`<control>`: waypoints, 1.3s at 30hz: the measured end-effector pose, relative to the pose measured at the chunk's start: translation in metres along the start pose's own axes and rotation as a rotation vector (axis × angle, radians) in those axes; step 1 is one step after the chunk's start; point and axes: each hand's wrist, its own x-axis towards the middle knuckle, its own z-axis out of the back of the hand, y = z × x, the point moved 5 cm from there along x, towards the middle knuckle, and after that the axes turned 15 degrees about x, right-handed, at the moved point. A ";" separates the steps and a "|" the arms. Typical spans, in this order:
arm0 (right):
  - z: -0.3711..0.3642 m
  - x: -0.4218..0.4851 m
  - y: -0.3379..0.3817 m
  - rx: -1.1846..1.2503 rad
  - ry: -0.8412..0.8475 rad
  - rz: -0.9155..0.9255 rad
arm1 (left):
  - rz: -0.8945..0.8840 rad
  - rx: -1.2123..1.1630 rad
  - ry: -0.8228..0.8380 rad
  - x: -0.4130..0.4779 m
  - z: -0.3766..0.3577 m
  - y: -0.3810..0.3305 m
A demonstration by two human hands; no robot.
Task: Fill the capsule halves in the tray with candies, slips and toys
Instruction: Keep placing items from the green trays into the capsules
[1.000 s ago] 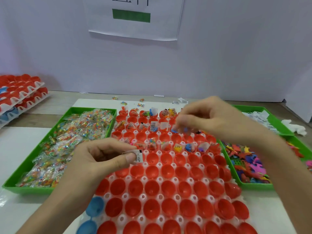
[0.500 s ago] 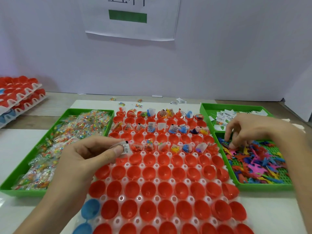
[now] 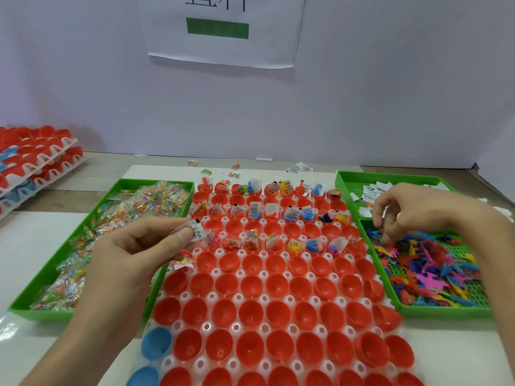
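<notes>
The left hand (image 3: pixel 133 254) is bare. It has slim fingers and a wide, round thumb. The thumb nail (image 3: pixel 184 234) is short, smooth and a little shiny, with a curved tip. The left arm (image 3: pixel 72 341) is bare too, as far as it can be seen, and its skin looks smooth. The right hand (image 3: pixel 418 210) is also bare. Small bumps show where its knuckles are, and little folds cross its finger joints. Its fingertips look a bit blurry. The right arm (image 3: pixel 498 254) is bare and smooth as well, and it gets wider away from the wrist.
</notes>
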 end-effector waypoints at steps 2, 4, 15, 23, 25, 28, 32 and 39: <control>0.002 -0.005 0.004 -0.019 0.001 0.028 | 0.005 -0.007 -0.019 0.000 0.001 0.000; 0.003 -0.009 0.010 -0.039 -0.008 0.072 | 0.009 -0.008 -0.029 -0.001 0.002 0.000; -0.041 -0.073 0.117 0.051 0.036 0.624 | 0.033 -0.025 -0.013 -0.008 -0.008 0.000; -0.106 -0.098 0.167 0.745 -0.005 0.835 | 0.032 -0.019 0.041 -0.012 -0.013 -0.001; -0.116 -0.097 0.169 0.779 0.018 0.836 | 0.027 -0.056 0.070 -0.013 -0.016 -0.002; -0.123 -0.097 0.170 0.757 -0.006 0.839 | 0.058 -0.146 0.149 -0.016 -0.022 -0.003; -0.121 -0.093 0.169 0.776 0.006 0.812 | 0.120 -0.266 0.286 -0.016 -0.027 -0.001; -0.112 -0.095 0.167 0.688 0.025 0.770 | 0.208 -0.383 0.490 -0.017 -0.027 0.000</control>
